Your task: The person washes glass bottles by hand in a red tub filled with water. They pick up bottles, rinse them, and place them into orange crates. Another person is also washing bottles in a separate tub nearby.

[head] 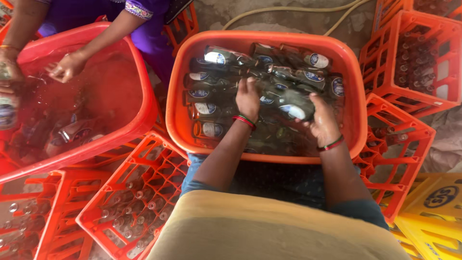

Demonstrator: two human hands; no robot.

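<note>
We saw a co-worker's hand (67, 66) over the red tub (139, 86). In the orange tub (175, 110), our left hand (248, 98) pressed bottles underwater, fingers curled; our right hand (323, 126) gripped one bottle (294, 107), presumably for washing.

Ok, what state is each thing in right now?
Left hand: in the water, on submerged bottles.
Right hand: gripping a green bottle, tilted, partly out of the water.
Orange tub: full of water and lying bottles.
Red tub: holds water; another person's hands in it.
Orange crate: holds upright bottles.
</note>
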